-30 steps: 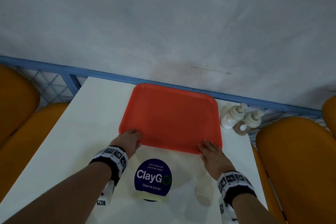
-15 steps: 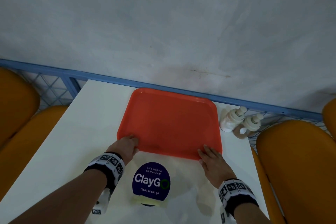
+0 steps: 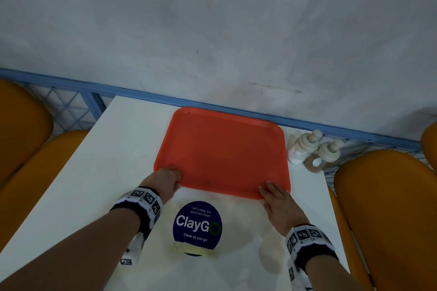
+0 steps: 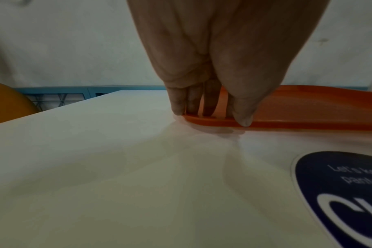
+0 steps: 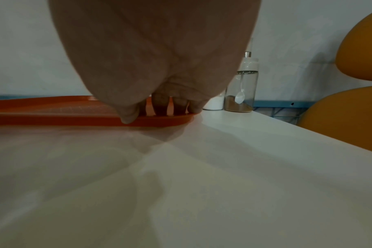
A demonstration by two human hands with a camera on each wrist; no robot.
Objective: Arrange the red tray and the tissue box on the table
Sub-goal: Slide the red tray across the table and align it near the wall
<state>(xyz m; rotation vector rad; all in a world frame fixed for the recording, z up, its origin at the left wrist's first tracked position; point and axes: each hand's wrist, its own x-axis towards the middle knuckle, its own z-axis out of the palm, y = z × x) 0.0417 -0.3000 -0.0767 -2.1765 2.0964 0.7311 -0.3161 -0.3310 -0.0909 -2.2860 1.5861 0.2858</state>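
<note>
So we had the red tray lying flat at the far middle of the bench, our left hand and right hand each pinching a near corner, while the tissue box, out of view, remained unplaced.

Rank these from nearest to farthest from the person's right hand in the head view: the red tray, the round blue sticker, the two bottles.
1. Red tray: right hand touches its near right corner.
2. Blue sticker: just left of the hand.
3. Two bottles: far right edge, beyond the tray.
</note>
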